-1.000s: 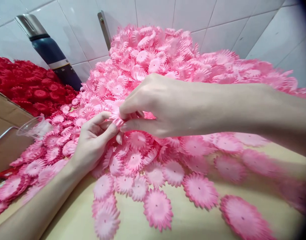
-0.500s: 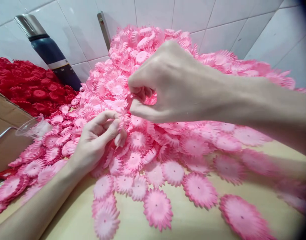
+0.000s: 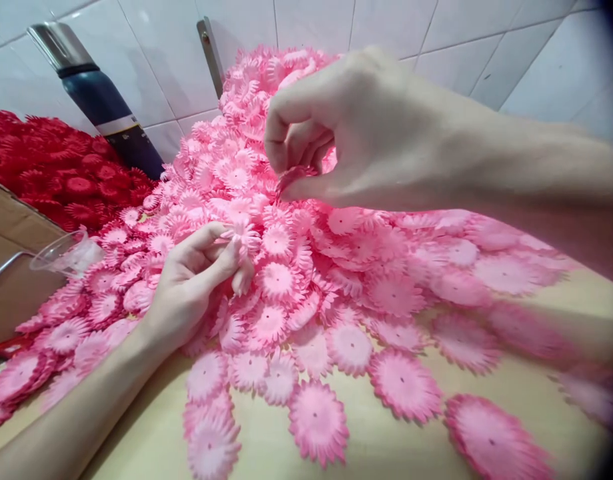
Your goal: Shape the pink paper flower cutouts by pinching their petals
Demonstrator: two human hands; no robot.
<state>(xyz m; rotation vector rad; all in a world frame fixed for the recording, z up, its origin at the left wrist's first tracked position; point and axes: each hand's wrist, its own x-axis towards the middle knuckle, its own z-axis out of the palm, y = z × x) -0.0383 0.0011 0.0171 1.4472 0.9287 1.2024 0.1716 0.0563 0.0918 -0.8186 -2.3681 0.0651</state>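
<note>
My left hand (image 3: 199, 273) is closed, thumb and fingers pinching a small pale pink fabric flower (image 3: 243, 237) with fringed petals. Up and to the right of it, my right hand (image 3: 326, 140) is pinched on a darker pink fringed petal disc (image 3: 293, 179), mostly hidden by the fingers. A gap separates the two hands. Behind and below them spreads a large heap of pink petal discs (image 3: 279, 280), many with a small hole in the centre. Several flat discs lie loose in front, one with a dark pink rim (image 3: 317, 420).
A dark blue flask (image 3: 106, 107) with a steel cap leans at the back left, beside a red petal heap (image 3: 76, 177). A clear plastic cup (image 3: 61, 257) and a cardboard box (image 3: 16, 247) stand at the left. A white tiled wall (image 3: 311, 23) closes the back.
My right hand has moved up and right, away from my left hand, with the darker petal disc in its fingers. My left hand stays almost in place, its flower now more exposed.
</note>
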